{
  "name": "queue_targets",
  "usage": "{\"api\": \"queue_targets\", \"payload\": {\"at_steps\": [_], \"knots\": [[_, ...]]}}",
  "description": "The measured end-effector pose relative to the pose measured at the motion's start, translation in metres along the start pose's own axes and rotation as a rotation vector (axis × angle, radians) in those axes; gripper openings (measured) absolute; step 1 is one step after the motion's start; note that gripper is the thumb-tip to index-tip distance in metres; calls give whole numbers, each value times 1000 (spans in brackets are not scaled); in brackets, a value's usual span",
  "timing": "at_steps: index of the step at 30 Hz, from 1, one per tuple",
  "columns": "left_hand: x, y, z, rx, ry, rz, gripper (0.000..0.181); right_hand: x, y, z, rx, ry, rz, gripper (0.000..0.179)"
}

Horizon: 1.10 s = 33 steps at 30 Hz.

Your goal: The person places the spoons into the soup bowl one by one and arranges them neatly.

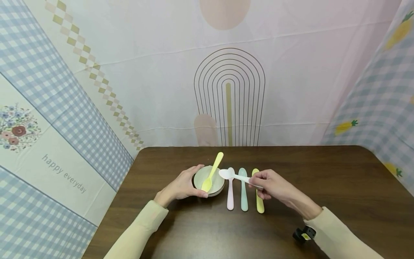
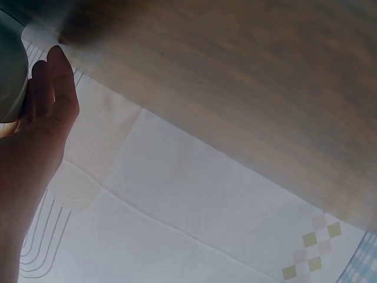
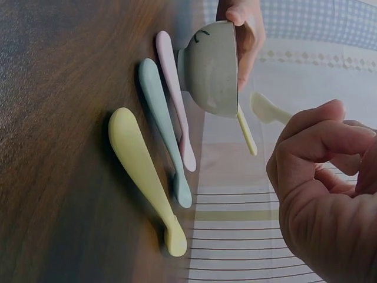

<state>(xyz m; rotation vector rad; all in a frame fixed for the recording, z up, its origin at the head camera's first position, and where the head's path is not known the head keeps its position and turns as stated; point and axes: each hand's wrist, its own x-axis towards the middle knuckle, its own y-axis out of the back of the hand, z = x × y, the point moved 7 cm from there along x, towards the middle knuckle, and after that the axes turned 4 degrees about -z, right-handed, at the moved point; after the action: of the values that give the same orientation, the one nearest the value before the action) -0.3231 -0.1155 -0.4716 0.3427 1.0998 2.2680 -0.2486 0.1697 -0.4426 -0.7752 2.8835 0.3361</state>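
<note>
My left hand grips a small bowl from its left side, thumb at the near rim and fingers round the far side. A yellow spoon leans in the bowl, its handle sticking out over the far rim. My right hand pinches a white spoon by its handle, with the spoon's head pointing left toward the bowl. Under it lie a pink spoon, a mint green spoon and another yellow spoon, side by side on the table. The left wrist view catches only the bowl's edge.
The dark wooden table ends at a hanging cloth with printed arches. Checked cloths hang at the left and right. A black device is worn at my right wrist.
</note>
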Motion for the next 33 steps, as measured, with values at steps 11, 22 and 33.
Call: {"api": "queue_targets", "payload": {"at_steps": [11,22,33], "knots": [[-1,0,0,-12,-5,0,113,5,3,1,-12,-29,48,25],[-1,-1,-1,-3,4,-9,116,13,3,3,-6,-31,53,29],[-1,-1,-1,-8,6,-8,116,22,3,5,46,-16,40,27]]}}
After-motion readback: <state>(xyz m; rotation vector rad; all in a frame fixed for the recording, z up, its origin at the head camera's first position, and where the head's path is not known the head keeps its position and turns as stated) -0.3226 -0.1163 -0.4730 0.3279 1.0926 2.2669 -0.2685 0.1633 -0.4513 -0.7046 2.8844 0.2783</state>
